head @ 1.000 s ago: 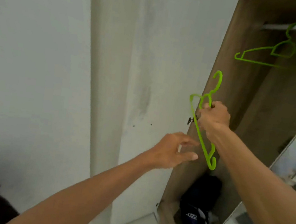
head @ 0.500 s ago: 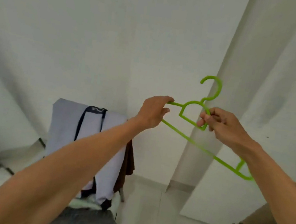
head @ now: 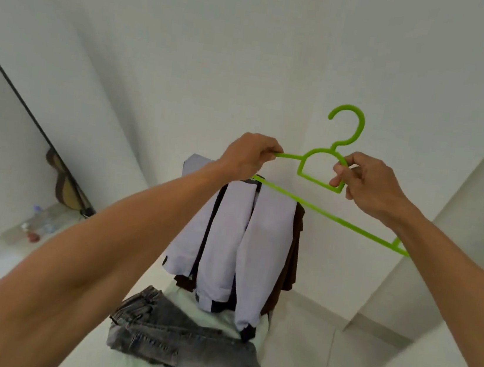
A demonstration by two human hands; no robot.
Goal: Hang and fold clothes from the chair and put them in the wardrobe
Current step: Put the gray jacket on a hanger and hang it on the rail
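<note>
Head view: two hands hold a green hanger above a chair of clothes

At centre frame, the left hand (head: 249,155) pinches the left shoulder tip of a bright green plastic clothes hanger (head: 329,176), hook upward. The right hand (head: 366,184) pinches its neck loop between thumb and fingers. Below, a pale lilac jacket with dark trim (head: 232,243) and a brown garment (head: 290,251) drape over a chair back. Grey denim jeans (head: 182,345) lie crumpled at lower centre. White wall (head: 192,38) fills the background.

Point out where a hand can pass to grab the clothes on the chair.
Open air lies beneath the hanger, between both forearms, straight to the lilac jacket. Floor right of the chair is bare. The seat is crowded by jeans.
</note>
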